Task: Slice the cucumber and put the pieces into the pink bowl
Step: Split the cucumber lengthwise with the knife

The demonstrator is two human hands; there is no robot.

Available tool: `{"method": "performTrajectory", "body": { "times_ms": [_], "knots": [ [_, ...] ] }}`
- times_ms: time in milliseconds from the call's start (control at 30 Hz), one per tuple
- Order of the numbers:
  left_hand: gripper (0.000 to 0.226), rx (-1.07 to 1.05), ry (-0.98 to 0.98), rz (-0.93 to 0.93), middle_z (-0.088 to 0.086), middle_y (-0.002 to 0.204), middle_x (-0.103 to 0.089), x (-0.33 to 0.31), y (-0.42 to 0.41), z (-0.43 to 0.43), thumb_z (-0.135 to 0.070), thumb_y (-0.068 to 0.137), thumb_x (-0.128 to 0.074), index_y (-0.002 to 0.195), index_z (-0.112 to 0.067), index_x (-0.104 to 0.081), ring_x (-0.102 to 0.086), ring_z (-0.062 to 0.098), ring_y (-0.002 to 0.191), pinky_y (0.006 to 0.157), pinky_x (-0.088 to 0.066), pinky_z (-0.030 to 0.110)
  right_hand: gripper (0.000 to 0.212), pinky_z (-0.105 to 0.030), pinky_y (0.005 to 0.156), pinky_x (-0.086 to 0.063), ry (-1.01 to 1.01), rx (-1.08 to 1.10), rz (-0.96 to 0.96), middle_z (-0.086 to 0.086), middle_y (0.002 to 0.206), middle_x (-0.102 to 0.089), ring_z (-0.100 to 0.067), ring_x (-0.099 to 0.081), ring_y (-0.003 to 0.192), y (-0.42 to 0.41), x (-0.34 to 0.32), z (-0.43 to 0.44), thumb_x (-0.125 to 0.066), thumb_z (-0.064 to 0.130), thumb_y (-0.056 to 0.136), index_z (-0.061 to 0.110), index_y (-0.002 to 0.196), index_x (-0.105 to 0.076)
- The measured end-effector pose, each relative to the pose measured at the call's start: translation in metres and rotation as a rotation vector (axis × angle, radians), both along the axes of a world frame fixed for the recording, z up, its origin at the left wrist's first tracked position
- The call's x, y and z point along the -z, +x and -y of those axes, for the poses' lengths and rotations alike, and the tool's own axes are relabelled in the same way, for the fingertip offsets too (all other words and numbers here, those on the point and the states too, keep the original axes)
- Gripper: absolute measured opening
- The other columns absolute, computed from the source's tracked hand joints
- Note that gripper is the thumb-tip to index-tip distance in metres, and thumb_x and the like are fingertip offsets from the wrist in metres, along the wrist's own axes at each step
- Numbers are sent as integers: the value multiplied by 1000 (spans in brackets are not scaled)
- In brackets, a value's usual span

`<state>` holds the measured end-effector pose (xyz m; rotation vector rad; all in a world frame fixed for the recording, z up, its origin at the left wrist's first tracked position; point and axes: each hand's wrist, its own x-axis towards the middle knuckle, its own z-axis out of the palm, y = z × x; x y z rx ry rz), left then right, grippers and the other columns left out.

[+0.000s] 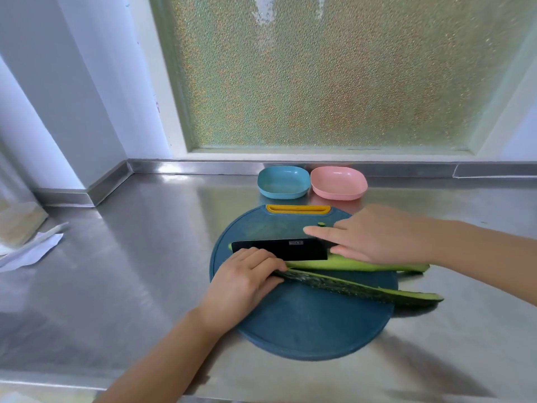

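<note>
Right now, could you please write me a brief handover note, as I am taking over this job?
Left hand: curled fingers hold down the near cucumber half at its left end.
Right hand: over the handle of the knife, grip hidden.
Far cucumber half lies on the cutting board too; pink bowl empty.
Done: lengthwise split.
Left: slicing, filling the bowl.

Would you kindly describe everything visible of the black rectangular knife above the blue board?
The black rectangular knife is a matte, cleaver-like blade with a small grey label near its spine. Its broad face shows to the camera, long edge left to right above the round blue cutting board, lower edge against the pale cucumber half. The left hand, curled on the dark cucumber half, touches its lower left corner. The right hand hides the handle; its grip cannot be judged.
</note>
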<state>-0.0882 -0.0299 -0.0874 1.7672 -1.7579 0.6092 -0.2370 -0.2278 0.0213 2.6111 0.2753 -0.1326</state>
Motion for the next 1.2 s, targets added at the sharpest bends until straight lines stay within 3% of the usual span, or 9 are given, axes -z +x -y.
{"method": "performTrajectory", "body": {
  "times_ms": [100,267,467,567,700,800,900,1100,1200],
  "knots": [
    [9,-5,-5,-9,-8,89,-63,-1,0,0,-26,86,-61,90,-19,-63,-55,12,79,74,-43,23,48,-30,64,-28,38,45,16,5,120,-53,-24,-56,87,-12,2,-1,-13,44,101,32,147,-20],
    [10,-33,-23,-31,-9,90,-63,-1,0,-1,-29,85,-64,91,-21,-62,-54,11,82,75,-43,24,42,-31,71,-33,225,122,-24,8,122,-52,-24,-57,92,-22,13,-7,-19,41,103,37,145,-17],
    [10,-37,-30,-24,-10,90,-64,-2,-1,-1,-30,85,-64,90,-21,-62,-53,9,82,76,-41,22,58,-30,62,-26,201,43,-2,3,106,-52,-24,-51,75,-28,31,3,11,48,88,41,144,22],
    [11,-35,-43,-13,-9,89,-63,-2,-1,-1,-29,85,-63,88,-19,-64,-53,10,81,76,-41,22,51,-30,64,-26,236,67,-79,-1,107,-51,-21,-41,73,-24,32,-3,-3,42,101,38,141,27],
    [10,-35,-56,-4,-8,88,-64,-1,0,1,-28,85,-63,87,-18,-64,-54,12,80,74,-43,26,55,-35,74,-40,273,62,-77,-5,106,-55,-26,-51,81,-10,33,-5,-15,36,104,34,149,16],
    [11,-39,-48,-2,-7,86,-63,-1,1,1,-30,85,-61,86,-19,-63,-53,12,79,74,-42,24,54,-35,66,-37,246,-26,-15,-6,96,-55,-25,-48,73,2,40,-8,-4,41,99,32,151,12],
    [12,-38,-28,-20,-8,86,-63,0,1,-1,-31,86,-60,86,-19,-62,-53,10,79,76,-40,20,53,-37,70,-38,235,12,-22,-7,100,-57,-28,-54,81,6,38,-13,-15,34,104,32,152,7],
    [13,-28,-38,-63,-9,86,-62,1,3,-1,-34,85,-62,86,-21,-60,-54,11,79,74,-43,24,46,-30,79,-38,547,220,9,1,117,-62,-20,-56,99,-25,24,-6,-28,33,104,38,148,-19],
    [18,-56,-28,-94,-8,86,-64,1,4,-1,-37,85,-61,84,-19,-66,-55,10,81,77,-43,25,28,-31,77,-46,740,303,90,10,82,-61,-7,-58,75,-41,16,-5,-32,34,102,41,129,-37]
  ]
}}
